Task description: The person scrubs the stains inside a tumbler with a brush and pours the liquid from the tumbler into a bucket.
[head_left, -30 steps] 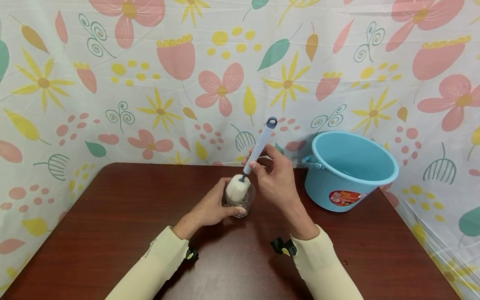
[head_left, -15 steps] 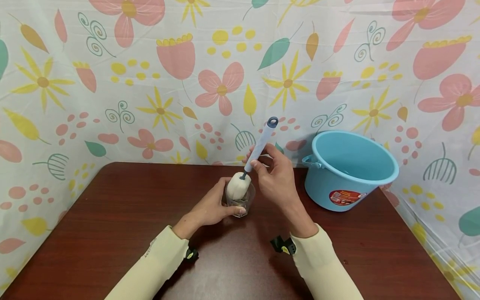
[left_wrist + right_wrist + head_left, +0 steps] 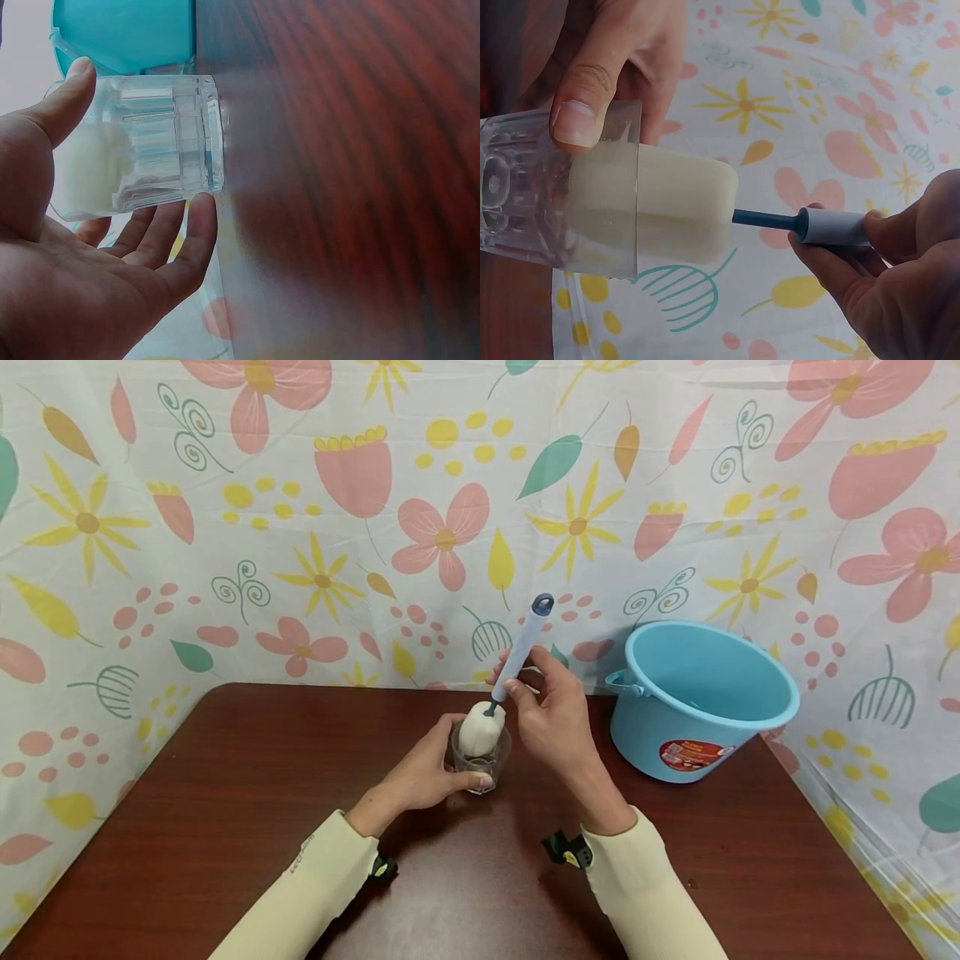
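A white fabric backdrop (image 3: 442, 452), softly creased and printed with pink, yellow and teal flowers and leaves, hangs behind the glass tumbler (image 3: 489, 768). Beneath the tumbler spreads a glossy, reddish-brown wood-grain tabletop (image 3: 225, 827) with rounded far corners. To the tumbler's right stands a light blue plastic bucket (image 3: 637, 739), round-mouthed and tapering to its base. Ribbed-looking cream sleeves (image 3: 322, 872) reach in from the near side of the tumbler. The person's left hand (image 3: 423, 774) grasps the tumbler from its left, thumb across the near side and fingers around the far side. The right hand (image 3: 553, 714), above and right of the tumbler, pinches the lower end of a sponge brush's smooth, pale blue cylindrical handle (image 3: 516, 652). The tumbler is clear, with a plain rim and faceted lower walls. Its mouth holds part of the brush's white, lobed sponge head (image 3: 686, 202); the rest protrudes. A slim dark blue shaft (image 3: 765, 219) joins sponge to handle, which ends, farthest from the tumbler, in a dark blue loop (image 3: 542, 604).
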A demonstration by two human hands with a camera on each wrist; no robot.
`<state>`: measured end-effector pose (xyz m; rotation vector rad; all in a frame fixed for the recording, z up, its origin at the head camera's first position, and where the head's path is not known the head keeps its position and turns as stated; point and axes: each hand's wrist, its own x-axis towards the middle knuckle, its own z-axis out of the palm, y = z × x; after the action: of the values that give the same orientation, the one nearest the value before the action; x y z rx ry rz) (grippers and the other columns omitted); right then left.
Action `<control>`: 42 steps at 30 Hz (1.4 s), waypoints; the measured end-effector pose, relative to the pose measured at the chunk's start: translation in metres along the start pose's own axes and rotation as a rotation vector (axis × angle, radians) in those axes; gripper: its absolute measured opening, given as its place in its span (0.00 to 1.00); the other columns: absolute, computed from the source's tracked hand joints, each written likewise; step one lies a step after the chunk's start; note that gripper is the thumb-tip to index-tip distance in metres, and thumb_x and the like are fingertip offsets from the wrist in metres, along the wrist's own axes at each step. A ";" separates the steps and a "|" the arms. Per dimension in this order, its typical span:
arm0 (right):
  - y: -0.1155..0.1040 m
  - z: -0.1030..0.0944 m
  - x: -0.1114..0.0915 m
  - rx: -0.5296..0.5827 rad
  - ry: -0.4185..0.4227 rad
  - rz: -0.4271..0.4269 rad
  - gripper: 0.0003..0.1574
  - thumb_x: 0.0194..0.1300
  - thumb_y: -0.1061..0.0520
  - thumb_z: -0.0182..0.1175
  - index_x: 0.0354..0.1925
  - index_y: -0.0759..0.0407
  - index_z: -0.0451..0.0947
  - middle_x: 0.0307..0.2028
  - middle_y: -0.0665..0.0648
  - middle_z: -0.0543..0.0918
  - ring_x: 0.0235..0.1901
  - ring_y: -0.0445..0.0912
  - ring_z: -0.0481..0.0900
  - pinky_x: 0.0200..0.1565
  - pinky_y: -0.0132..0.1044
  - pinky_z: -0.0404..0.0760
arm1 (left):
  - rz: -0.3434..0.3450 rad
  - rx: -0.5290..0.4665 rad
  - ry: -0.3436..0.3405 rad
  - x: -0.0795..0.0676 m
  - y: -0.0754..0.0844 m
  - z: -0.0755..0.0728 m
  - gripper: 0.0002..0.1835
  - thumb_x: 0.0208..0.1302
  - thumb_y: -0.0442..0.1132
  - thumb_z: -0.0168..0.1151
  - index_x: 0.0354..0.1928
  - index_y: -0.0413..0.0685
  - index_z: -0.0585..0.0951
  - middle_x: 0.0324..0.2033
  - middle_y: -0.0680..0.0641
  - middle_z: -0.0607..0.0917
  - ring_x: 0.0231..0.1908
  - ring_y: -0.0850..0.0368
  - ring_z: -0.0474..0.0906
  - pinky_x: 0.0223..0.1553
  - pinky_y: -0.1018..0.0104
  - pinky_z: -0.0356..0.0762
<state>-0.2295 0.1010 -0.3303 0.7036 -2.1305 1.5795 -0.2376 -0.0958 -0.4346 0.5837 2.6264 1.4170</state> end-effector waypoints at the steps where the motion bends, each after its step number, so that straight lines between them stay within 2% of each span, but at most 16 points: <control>1: 0.000 0.000 0.000 0.003 -0.002 -0.001 0.17 0.71 0.69 0.57 0.57 0.62 0.76 0.47 0.59 0.84 0.49 0.50 0.88 0.55 0.41 0.83 | 0.001 0.001 0.001 0.000 0.000 0.000 0.49 0.52 0.57 0.79 0.71 0.56 0.61 0.60 0.53 0.75 0.57 0.58 0.75 0.60 0.56 0.72; 14: -0.003 0.000 0.000 -0.032 -0.026 0.001 0.20 0.72 0.70 0.55 0.58 0.58 0.76 0.48 0.60 0.85 0.51 0.51 0.87 0.55 0.44 0.83 | -0.013 0.016 0.004 0.002 0.001 0.000 0.50 0.52 0.56 0.79 0.72 0.55 0.60 0.63 0.53 0.74 0.59 0.58 0.74 0.61 0.55 0.72; 22: -0.004 -0.001 0.001 -0.046 -0.035 0.011 0.20 0.72 0.71 0.54 0.57 0.59 0.76 0.46 0.61 0.85 0.49 0.51 0.88 0.53 0.45 0.84 | -0.007 0.007 0.003 0.002 0.002 0.001 0.48 0.52 0.55 0.79 0.71 0.56 0.61 0.63 0.53 0.74 0.59 0.57 0.74 0.62 0.54 0.72; 30: -0.008 -0.001 -0.001 -0.093 -0.047 -0.005 0.20 0.71 0.73 0.54 0.54 0.56 0.77 0.42 0.57 0.84 0.44 0.51 0.88 0.52 0.46 0.85 | -0.001 -0.014 0.002 0.001 0.001 0.001 0.46 0.53 0.53 0.79 0.70 0.59 0.62 0.62 0.54 0.74 0.58 0.57 0.75 0.60 0.55 0.72; 36: -0.012 -0.001 -0.001 -0.099 -0.029 0.002 0.19 0.68 0.73 0.56 0.51 0.55 0.79 0.41 0.56 0.84 0.42 0.49 0.89 0.48 0.42 0.86 | 0.002 -0.008 0.001 0.000 0.001 0.001 0.46 0.53 0.54 0.79 0.70 0.59 0.62 0.62 0.54 0.74 0.59 0.55 0.75 0.59 0.56 0.72; 39: -0.013 -0.001 -0.002 -0.097 -0.028 0.000 0.19 0.67 0.74 0.57 0.51 0.56 0.79 0.43 0.56 0.83 0.41 0.45 0.88 0.47 0.40 0.86 | 0.005 -0.011 0.003 0.000 0.001 0.001 0.46 0.53 0.54 0.79 0.70 0.59 0.62 0.61 0.53 0.74 0.58 0.54 0.75 0.57 0.55 0.73; 42: -0.015 -0.001 -0.002 -0.092 -0.028 -0.007 0.20 0.67 0.74 0.58 0.51 0.58 0.79 0.44 0.58 0.83 0.41 0.45 0.88 0.47 0.39 0.86 | 0.006 -0.015 0.001 0.001 0.001 0.001 0.46 0.53 0.53 0.79 0.70 0.59 0.62 0.61 0.52 0.74 0.57 0.53 0.75 0.55 0.55 0.73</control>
<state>-0.2185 0.0987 -0.3201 0.7065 -2.2022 1.4662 -0.2376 -0.0944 -0.4341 0.5897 2.6149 1.4382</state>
